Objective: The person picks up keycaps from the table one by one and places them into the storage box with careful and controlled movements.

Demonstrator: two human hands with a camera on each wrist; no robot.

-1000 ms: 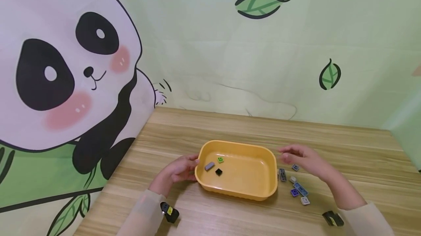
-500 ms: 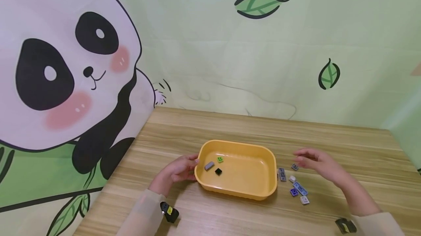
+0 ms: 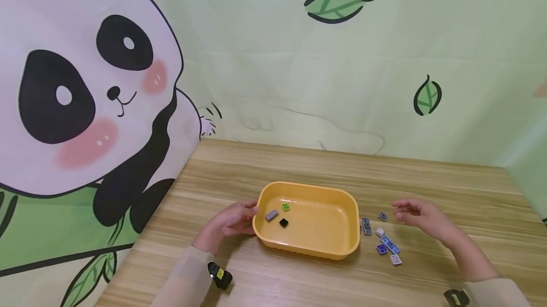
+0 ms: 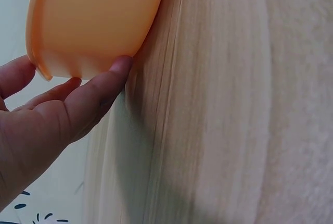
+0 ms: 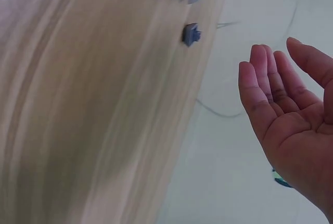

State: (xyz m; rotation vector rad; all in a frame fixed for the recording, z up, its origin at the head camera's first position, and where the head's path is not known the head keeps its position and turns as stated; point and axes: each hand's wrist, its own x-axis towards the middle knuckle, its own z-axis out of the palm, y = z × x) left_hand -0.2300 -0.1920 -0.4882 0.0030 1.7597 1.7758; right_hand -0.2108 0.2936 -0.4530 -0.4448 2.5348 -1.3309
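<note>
My left hand [image 3: 232, 220] lies against the left end of a yellow plastic bin [image 3: 309, 250]. In the left wrist view its fairly straight fingers touch the bin's rim and outer wall [image 4: 99, 26]. Inside the bin lie a grey brick [image 3: 271, 215], a lime-green brick [image 3: 286, 207] and a black brick [image 3: 284, 223]. My right hand [image 3: 420, 215] hovers right of a small grey-blue brick [image 3: 382, 216], fingers loosely bent and holding nothing. In the right wrist view, the palm and relaxed fingers [image 5: 255, 91] are apart from that small brick [image 5: 191, 34].
Right of the bin lie a long dark grey brick [image 3: 366, 226], a white brick [image 3: 380, 232], a light blue brick [image 3: 390, 244], a purple brick [image 3: 382, 249] and a pale brick [image 3: 395, 259]. A panda-print cloth [image 3: 278, 60] hangs behind the wooden table [image 3: 256, 155].
My right hand has moved right, away from the bin's right rim and past the small grey-blue brick. The left hand, the bin and the bricks have stayed in place.
</note>
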